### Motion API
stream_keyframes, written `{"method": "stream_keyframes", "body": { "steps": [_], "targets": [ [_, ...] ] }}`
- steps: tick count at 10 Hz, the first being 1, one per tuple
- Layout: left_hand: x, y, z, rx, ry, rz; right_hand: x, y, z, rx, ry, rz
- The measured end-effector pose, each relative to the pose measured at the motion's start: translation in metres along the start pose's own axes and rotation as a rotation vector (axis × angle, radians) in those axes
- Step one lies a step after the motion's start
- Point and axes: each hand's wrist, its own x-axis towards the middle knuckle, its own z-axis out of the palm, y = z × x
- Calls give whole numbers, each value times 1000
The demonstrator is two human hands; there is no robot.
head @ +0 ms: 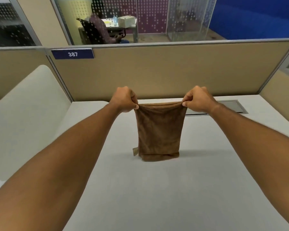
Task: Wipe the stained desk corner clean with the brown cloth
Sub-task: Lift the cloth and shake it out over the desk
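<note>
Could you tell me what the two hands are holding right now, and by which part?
Both hold the brown cloth by its top edge: left hand pinches the left corner, right hand the right; it hangs above the grey desk.

Beige partition – blue 387 plate, grey cable hatch

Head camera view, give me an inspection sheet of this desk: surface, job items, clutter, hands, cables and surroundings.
Surface: pale grey desk; no stain visible in this view.
Job's things: brown cloth, folded, hanging upright, its lower edge touching the desk.
Clutter: nothing seen.
Grippers: left hand and right hand each pinch a top corner of the cloth with the fingers.
Cables: nothing seen; a closed cable hatch sits in the desk behind the right hand.
Surroundings: beige partition with number plate 387; glass wall beyond, with a seated person at another desk.
</note>
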Motion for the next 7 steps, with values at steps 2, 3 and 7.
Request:
{"method": "stream_keyframes", "body": {
  "steps": [2, 3, 7],
  "targets": [
    [23, -25, 64, -23, 58, -73, 24, 24, 65, -2, -4, 94],
    [27, -34, 87, -28, 72, -82, 30, 33, 86, -1, -14, 107],
    [-14, -63, 146, 149, -288, 54, -5, 74, 135, -62, -418, 58]
  ]
}}
